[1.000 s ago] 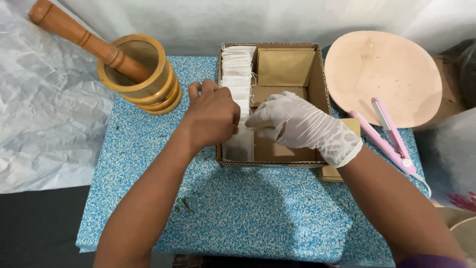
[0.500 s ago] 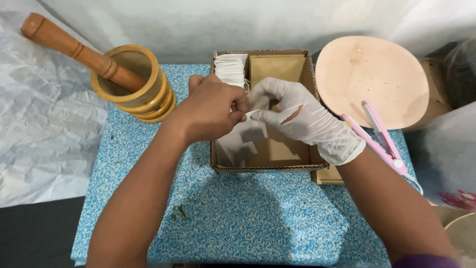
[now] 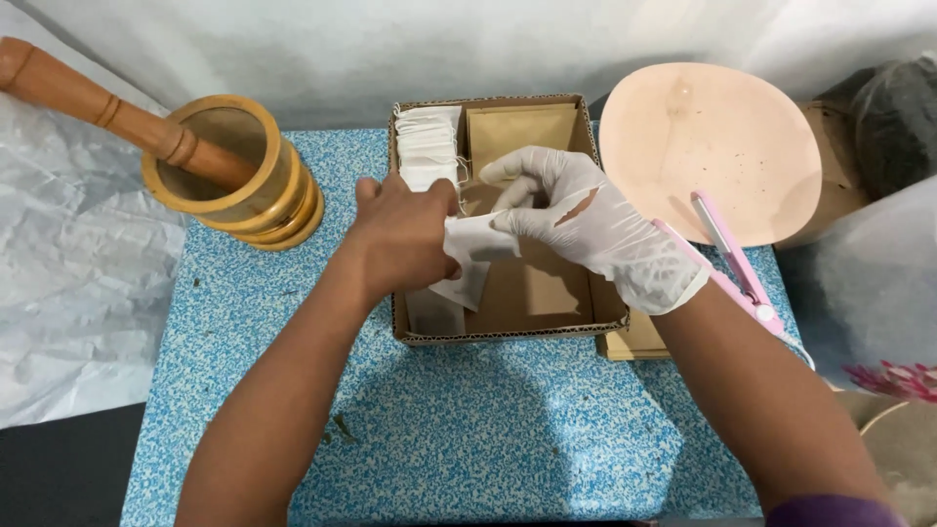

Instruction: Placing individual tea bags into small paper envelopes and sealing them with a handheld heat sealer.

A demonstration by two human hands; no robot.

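Head view is showing both hands meeting over an open cardboard box point(image 3: 584, 314) that is sitting on a blue speckled counter point(image 3: 468, 439). The bare left hand point(image 3: 405, 239) is pinching a small white paper bag point(image 3: 470, 256) with its grip closed on the bag's left edge, just above the box floor. The gloved right hand point(image 3: 586, 220) is closing its fingers point(image 3: 517, 220) on the same bag's upper right edge. A stack of white bags point(image 3: 427, 146) is standing in the box's left rear compartment. A wooden mortar point(image 3: 234, 176) with a pestle point(image 3: 107, 107) is resting to the left, a peach plate point(image 3: 712, 146) and a pink sealer tool point(image 3: 732, 263) to the right.
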